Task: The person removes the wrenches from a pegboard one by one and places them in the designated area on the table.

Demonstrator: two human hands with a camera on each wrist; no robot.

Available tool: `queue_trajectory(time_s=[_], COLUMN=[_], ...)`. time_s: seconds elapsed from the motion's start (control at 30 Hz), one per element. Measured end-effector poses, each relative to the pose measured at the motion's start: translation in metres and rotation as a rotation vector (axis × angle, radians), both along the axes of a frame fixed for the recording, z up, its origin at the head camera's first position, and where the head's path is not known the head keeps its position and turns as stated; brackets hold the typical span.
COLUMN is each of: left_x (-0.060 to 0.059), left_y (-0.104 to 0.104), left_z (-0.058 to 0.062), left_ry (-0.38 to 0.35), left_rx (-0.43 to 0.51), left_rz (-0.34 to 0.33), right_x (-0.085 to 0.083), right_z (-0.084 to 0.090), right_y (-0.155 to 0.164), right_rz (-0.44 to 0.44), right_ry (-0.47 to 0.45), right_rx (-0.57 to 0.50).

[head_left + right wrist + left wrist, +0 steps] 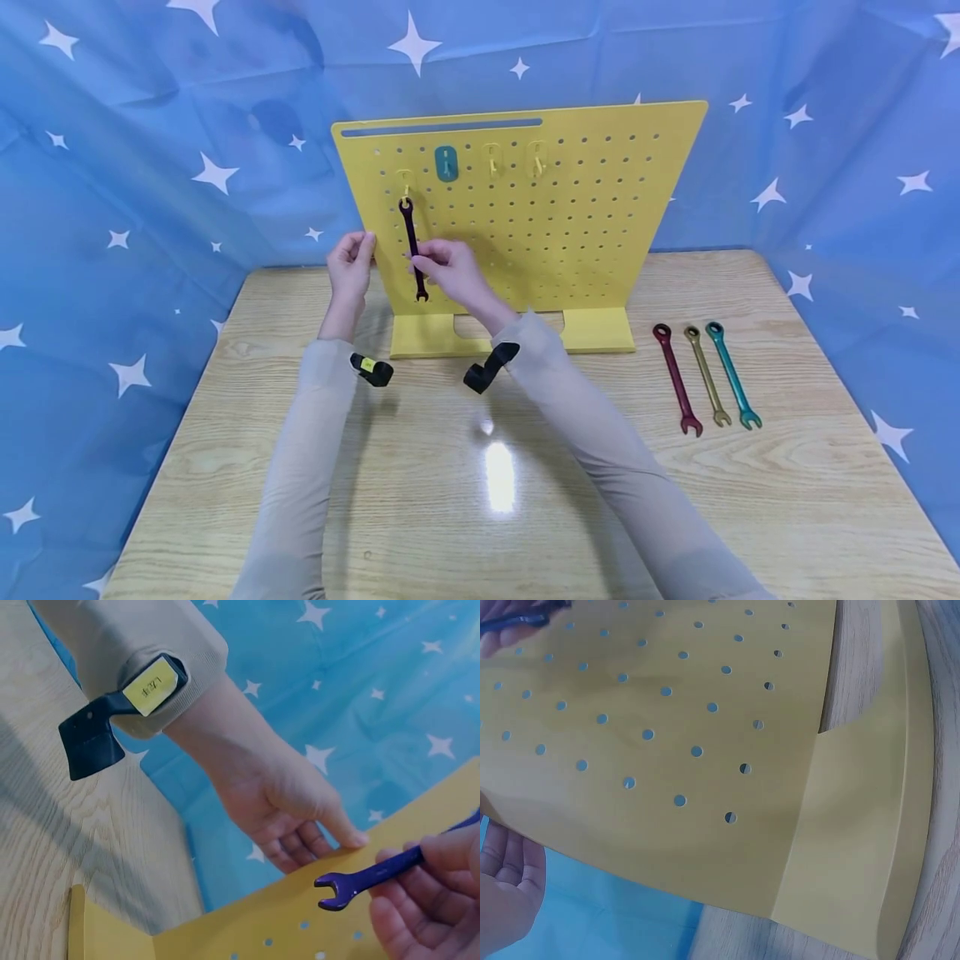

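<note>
My right hand pinches a dark purple combination wrench between thumb and fingers, in front of the left part of a yellow pegboard. The wrench hangs nearly upright, its ring end right at a yellow hook and its open-jawed end low. In the right wrist view the open end of the wrench sticks out past the fingers. My left hand grips the board's left edge, thumb on the front and the other fingers behind, as the right wrist view shows.
Along the board's upper part sit a teal hook and two more yellow hooks. On the wooden table, right of the board, lie a red wrench, a gold wrench and a teal wrench. A blue starred curtain stands behind.
</note>
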State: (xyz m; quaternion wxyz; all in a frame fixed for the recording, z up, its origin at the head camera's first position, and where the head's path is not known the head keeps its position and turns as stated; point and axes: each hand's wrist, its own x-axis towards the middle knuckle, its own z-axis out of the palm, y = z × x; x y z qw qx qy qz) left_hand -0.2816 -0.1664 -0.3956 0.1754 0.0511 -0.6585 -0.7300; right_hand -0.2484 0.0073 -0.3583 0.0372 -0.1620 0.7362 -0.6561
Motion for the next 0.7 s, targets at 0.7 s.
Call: queue_trajectory(time_s=[0.7], left_x=[0.002], left_y=[0.000], left_z=[0.000], left_ry=[0.033], left_rx=[0.022], left_rz=[-0.020], right_x=[0.023], right_z=[0.025], right_y=[0.005], right_rz=[0.054], right_ry=[-0.051], right_rx=[-0.055])
